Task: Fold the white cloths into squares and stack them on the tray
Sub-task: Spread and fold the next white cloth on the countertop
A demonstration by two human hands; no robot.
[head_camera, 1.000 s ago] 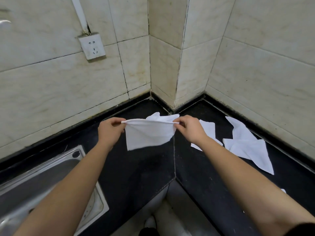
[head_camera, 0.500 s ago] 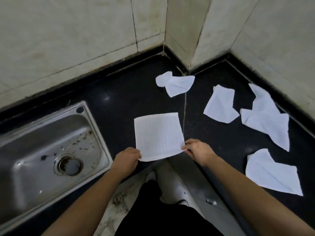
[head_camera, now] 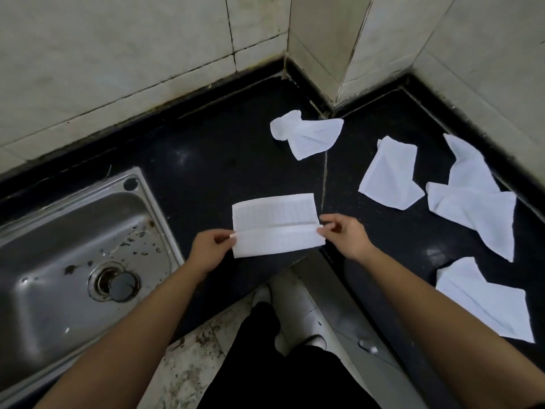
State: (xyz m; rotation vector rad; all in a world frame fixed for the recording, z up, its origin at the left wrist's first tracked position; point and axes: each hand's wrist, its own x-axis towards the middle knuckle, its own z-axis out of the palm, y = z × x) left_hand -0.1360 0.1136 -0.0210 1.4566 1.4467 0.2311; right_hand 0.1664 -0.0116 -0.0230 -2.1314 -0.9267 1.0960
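From the head view, the cloth being folded (head_camera: 275,224) lies on the black counter (head_camera: 206,160) close to its near inner corner, with a raised fold line running across it from side to side. The left hand (head_camera: 209,249) pinches the left end of that fold between thumb and fingertip, and the right hand (head_camera: 345,237) pinches the right end the same way, its other fingers loosely curled. Whether the near strip of the cloth rests flat on the counter or is lifted off it cannot be told. Four more white cloths lie unfolded on the counter: a crumpled one (head_camera: 306,134) near the wall corner, a flatter one (head_camera: 390,175) to its right, a twisted one (head_camera: 474,199) beside the right wall's dark skirting, and one (head_camera: 483,302) nearer the camera, just beside the right forearm. How their layers overlap is hard to make out. The steel sink (head_camera: 73,246) on the left is cut off by the left and bottom edges; dark specks dot its basin around the drain plug (head_camera: 122,286). Both forearms run out of the bottom of the picture. Between them, black trousers (head_camera: 280,364) cover most of a white shoe (head_camera: 262,293) on the speckled floor. The tiled wall (head_camera: 118,54) is cut off at the top.
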